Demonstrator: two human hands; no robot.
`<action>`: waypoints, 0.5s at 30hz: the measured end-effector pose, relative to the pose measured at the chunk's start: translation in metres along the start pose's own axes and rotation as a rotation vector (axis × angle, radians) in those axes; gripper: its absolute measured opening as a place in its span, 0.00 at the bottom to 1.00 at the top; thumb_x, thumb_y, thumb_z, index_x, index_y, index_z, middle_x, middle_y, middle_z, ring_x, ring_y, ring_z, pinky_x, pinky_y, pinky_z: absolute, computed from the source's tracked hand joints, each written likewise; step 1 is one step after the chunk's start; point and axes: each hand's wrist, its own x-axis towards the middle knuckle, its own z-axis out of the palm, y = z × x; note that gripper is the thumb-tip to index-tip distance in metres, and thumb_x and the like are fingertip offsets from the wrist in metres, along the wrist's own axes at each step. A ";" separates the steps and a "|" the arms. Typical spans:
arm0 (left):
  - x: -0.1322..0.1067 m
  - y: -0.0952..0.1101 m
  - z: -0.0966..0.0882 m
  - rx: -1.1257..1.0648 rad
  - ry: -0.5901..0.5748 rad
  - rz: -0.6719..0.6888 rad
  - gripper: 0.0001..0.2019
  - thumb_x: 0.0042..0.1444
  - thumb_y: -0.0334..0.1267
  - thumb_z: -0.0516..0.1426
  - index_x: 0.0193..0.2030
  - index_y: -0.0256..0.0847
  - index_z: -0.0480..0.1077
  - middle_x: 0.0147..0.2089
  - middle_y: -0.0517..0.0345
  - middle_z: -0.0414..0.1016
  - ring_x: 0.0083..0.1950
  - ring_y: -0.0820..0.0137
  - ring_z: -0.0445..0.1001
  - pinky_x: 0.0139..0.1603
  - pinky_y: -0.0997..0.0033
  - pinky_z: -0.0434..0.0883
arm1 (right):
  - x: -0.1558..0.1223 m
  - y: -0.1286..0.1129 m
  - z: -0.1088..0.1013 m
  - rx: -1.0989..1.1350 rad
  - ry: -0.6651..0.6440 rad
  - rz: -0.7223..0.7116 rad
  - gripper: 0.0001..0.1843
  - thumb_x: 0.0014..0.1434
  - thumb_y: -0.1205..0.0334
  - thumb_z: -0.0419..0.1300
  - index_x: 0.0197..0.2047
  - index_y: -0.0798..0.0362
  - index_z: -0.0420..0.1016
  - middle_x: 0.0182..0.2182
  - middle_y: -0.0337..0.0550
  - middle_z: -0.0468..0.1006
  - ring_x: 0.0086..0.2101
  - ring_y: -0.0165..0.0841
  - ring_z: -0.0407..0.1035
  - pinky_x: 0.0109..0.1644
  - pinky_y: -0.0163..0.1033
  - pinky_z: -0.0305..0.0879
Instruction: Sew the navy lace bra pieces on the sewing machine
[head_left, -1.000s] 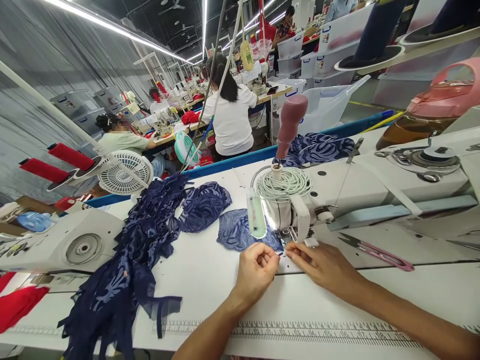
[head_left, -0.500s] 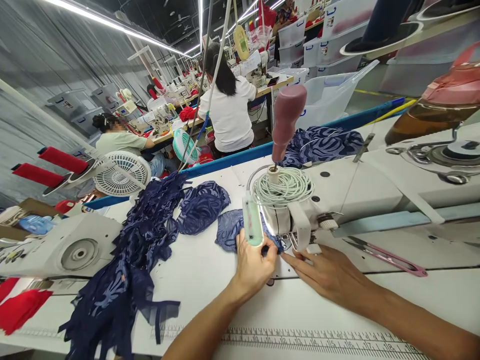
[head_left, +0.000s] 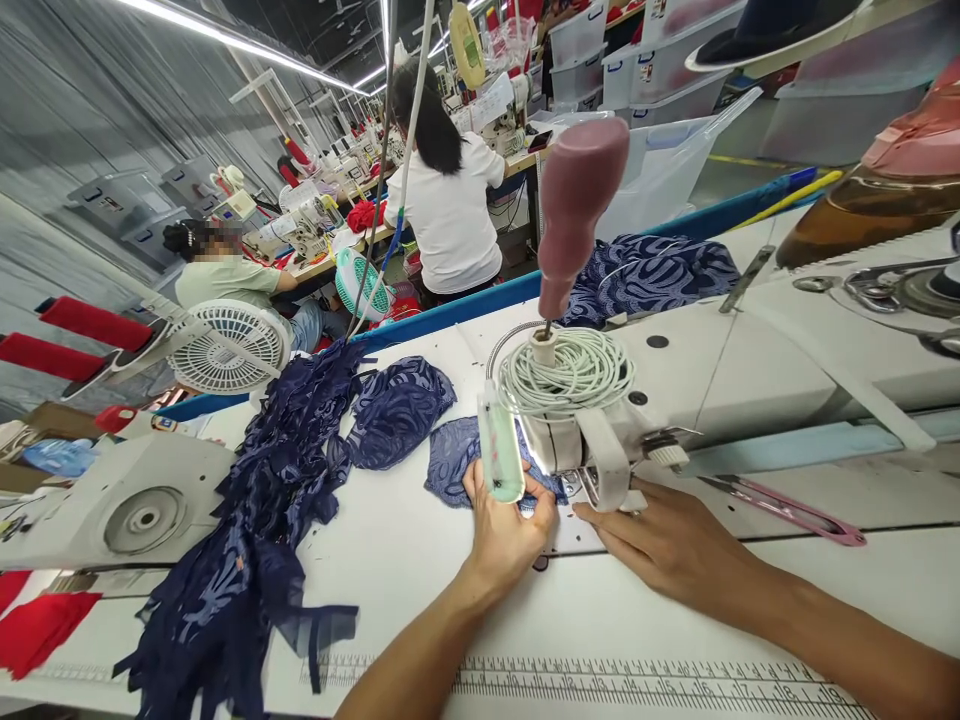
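A dark blue lace piece lies at the needle area of the sewing machine. My left hand pinches its near edge, fingers partly hidden behind the pale green lamp. Flat on the machine bed, just right of the presser foot, my right hand has its fingers stretched out and nothing visible in them. Its index fingertip sits close to the lace, apart from it; some fingers are hidden by the machine head. Pink-handled thread snips lie beyond the right hand.
Navy lace strips heap on the left, beside another lace piece. A pink-handled screwdriver stands upright in coiled pale cord on the machine. A printed ruler runs along the front edge. Two people sit at machines beyond.
My right index fingertip has drawn slightly right, away from the lace edge. My left hand keeps its pinch, its fingers shifted a little. The camera view has shifted slightly.
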 end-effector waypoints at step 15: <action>0.000 0.001 -0.003 0.005 -0.028 0.032 0.06 0.54 0.28 0.61 0.33 0.45 0.77 0.49 0.54 0.77 0.55 0.56 0.70 0.58 0.52 0.68 | 0.002 -0.003 0.003 -0.002 0.013 0.094 0.19 0.71 0.69 0.53 0.27 0.52 0.72 0.26 0.43 0.71 0.29 0.32 0.65 0.31 0.38 0.61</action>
